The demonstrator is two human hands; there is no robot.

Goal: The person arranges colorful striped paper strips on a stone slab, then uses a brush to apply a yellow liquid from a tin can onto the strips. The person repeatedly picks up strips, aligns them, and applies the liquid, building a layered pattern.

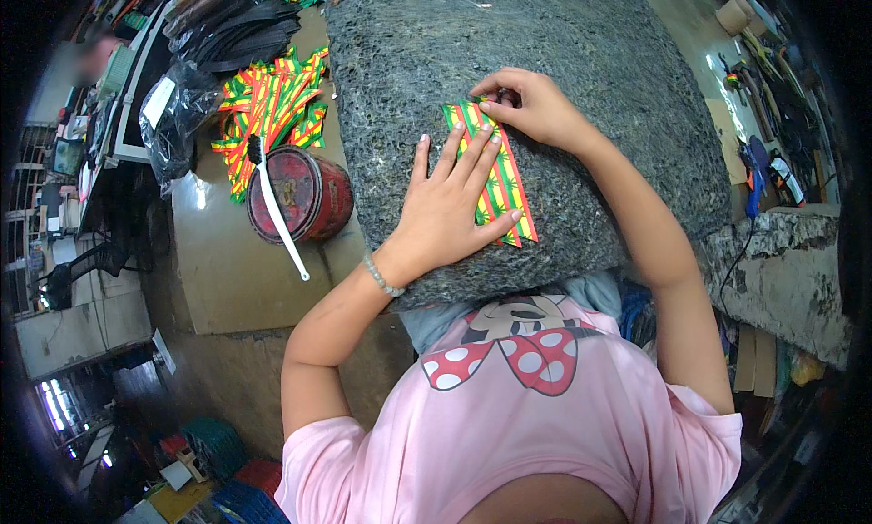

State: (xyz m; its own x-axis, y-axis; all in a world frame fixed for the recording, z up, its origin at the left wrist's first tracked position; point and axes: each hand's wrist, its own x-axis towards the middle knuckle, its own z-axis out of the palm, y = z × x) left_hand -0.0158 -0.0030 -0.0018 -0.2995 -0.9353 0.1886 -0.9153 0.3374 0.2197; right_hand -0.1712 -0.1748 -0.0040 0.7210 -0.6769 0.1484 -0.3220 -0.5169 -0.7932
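Several green, yellow and red patterned strips (511, 183) lie side by side on a dark grey mottled block (599, 61). My left hand (450, 192) rests flat over them with its fingers spread, covering part of their left side. At the far end of the strips, the thumb and index finger of my right hand (527, 106) pinch the end of one strip. The curled fingers hide part of that end.
To the left, a round red tin (334, 197) has a white-handled brush (277, 211) with dark bristles across its top. Behind it lie a heap of similar strips (272, 106), a black plastic bag (173, 129) and black straps (250, 38). A blue tool (752, 174) sits at the right.
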